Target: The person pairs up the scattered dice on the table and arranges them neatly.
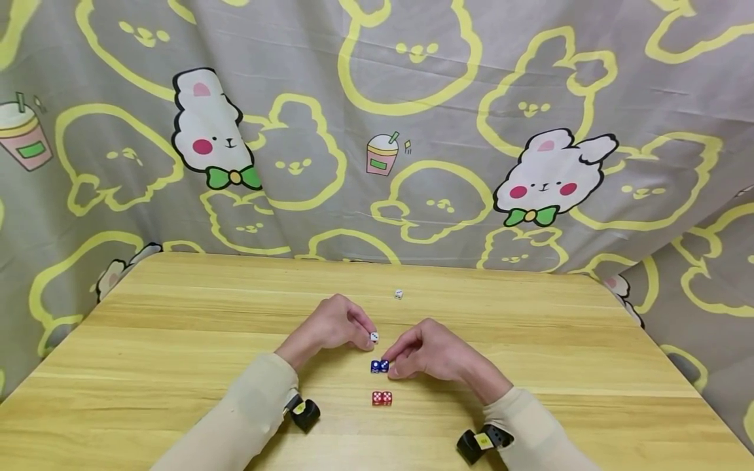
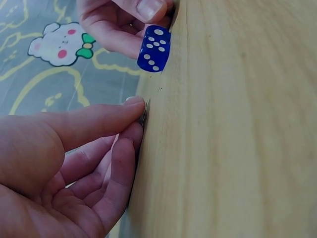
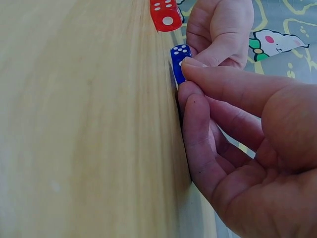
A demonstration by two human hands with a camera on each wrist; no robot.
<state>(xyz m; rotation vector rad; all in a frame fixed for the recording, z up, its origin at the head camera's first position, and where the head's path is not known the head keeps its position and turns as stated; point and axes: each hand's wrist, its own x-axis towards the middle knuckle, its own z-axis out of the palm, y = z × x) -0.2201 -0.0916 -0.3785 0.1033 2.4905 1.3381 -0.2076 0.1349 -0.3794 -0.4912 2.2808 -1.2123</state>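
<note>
In the head view, my left hand (image 1: 337, 323) pinches a white die (image 1: 374, 337) between thumb and fingertips at the table's middle. In the left wrist view, my fingers mostly hide that die. Just nearer to me, two blue dice (image 1: 376, 367) sit side by side on the wood. My right hand (image 1: 434, 353) has its thumb and index finger on the right-hand blue die (image 3: 178, 64), pinching it from the right. Part of this die is covered by the thumb in the right wrist view.
Closer to me, two red dice (image 1: 381, 398) stand side by side on the wooden table (image 1: 177, 314). A lone white die (image 1: 398, 294) lies farther back. Behind the table's far edge hangs a grey patterned curtain (image 1: 318, 59). Each wrist carries a black camera.
</note>
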